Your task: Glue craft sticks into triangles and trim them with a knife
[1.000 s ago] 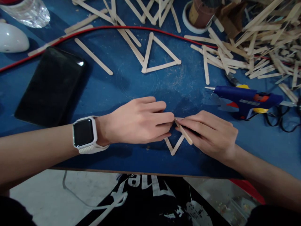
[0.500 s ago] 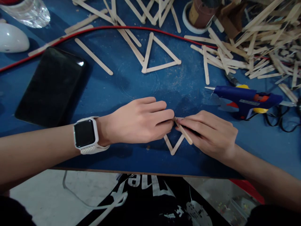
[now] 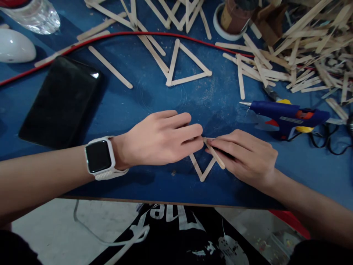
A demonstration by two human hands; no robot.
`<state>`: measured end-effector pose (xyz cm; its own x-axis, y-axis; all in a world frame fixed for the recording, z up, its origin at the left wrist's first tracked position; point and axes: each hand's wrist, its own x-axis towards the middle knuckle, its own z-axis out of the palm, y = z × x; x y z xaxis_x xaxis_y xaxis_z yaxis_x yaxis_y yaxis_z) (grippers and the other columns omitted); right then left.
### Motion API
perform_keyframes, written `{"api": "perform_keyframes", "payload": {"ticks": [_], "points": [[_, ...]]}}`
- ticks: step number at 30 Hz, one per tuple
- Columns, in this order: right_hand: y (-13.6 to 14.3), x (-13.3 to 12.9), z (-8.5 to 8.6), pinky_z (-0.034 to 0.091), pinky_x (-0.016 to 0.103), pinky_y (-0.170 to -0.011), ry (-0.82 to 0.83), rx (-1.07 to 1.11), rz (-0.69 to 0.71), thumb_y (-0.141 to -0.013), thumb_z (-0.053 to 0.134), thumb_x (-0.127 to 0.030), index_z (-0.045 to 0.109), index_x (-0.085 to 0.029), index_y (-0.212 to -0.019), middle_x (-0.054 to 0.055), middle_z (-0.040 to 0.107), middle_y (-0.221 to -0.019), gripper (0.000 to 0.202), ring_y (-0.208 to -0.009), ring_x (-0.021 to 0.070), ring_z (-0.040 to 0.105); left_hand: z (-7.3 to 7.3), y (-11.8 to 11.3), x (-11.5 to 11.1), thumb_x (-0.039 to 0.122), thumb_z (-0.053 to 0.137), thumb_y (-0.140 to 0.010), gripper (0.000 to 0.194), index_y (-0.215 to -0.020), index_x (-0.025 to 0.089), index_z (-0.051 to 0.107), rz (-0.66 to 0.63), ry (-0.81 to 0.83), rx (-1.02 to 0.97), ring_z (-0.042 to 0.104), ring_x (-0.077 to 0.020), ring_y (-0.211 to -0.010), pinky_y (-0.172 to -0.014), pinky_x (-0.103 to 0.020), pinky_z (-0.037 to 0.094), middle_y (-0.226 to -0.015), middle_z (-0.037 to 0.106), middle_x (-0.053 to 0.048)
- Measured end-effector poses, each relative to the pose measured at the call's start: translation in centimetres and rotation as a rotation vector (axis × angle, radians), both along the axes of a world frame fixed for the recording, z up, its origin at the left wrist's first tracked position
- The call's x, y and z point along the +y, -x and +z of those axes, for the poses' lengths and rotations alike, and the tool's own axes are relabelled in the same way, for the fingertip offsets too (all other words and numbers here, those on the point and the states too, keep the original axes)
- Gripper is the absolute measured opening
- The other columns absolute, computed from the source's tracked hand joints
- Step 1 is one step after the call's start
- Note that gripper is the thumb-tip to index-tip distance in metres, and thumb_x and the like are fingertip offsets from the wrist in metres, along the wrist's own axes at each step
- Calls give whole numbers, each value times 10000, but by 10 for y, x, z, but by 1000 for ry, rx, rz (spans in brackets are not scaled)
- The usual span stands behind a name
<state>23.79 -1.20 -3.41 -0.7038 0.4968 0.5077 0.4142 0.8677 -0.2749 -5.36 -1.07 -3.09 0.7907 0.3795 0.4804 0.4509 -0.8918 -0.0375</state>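
Note:
My right hand (image 3: 245, 156) pinches a popsicle stick (image 3: 216, 154), which slants down toward me from its fingertips. My left hand (image 3: 162, 140), with a white watch on the wrist, is closed, its fingertips meeting the stick's upper end. What lies under those fingers is hidden. Below the hands, two more sticks join in a V (image 3: 202, 176) on the blue table, their upper parts covered by my hands. Farther back lies a triangle of popsicle sticks (image 3: 190, 79).
A blue glue gun (image 3: 286, 114) lies at the right, nozzle pointing left. Behind it is a heap of loose sticks (image 3: 306, 55). At the left are a black tablet-like slab (image 3: 59, 103) and a white mouse (image 3: 15, 46). A red cable (image 3: 121, 33) crosses the back.
My left hand has shifted slightly up and left, its fingers a little more spread, showing more of the V. My right hand has hardly moved and keeps its pinch on the stick.

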Motion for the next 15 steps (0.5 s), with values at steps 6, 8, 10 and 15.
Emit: {"api": "perform_keyframes", "payload": {"ticks": [6,8,10,15], "points": [[-1,-1,-1,713,311,-799,-3,-8,-22,-1036,908,-142,823,-193,-1265,33,907,-1079,250,-859,159,838,-2,0,2,141,702,-1158,154,-1079,169,831,-90,30,6,705,-183,-869,-643,-348,534,-1011,821,-28],[-1,-2,-2,711,311,-798,-3,-7,-21,-1030,915,-143,823,-190,-1261,34,907,-1075,253,-857,158,836,-2,-1,2,150,692,-1167,168,-1080,172,834,-83,43,16,706,-185,-880,-654,-344,543,-1025,823,-29],[-1,-2,-2,713,313,-805,9,-9,-21,-1035,912,-151,823,-202,-1266,32,909,-1085,252,-866,160,839,-3,0,3,160,666,-1183,196,-1085,180,835,-82,60,22,711,-187,-896,-673,-339,555,-1052,828,-35],[-1,-1,-1,706,313,-804,7,-5,-13,-1011,928,-134,831,-166,-1247,52,904,-1072,257,-853,163,838,-4,1,5,194,657,-1191,210,-1088,165,837,-103,116,-16,717,-209,-907,-700,-354,599,-1074,843,-56]]}}
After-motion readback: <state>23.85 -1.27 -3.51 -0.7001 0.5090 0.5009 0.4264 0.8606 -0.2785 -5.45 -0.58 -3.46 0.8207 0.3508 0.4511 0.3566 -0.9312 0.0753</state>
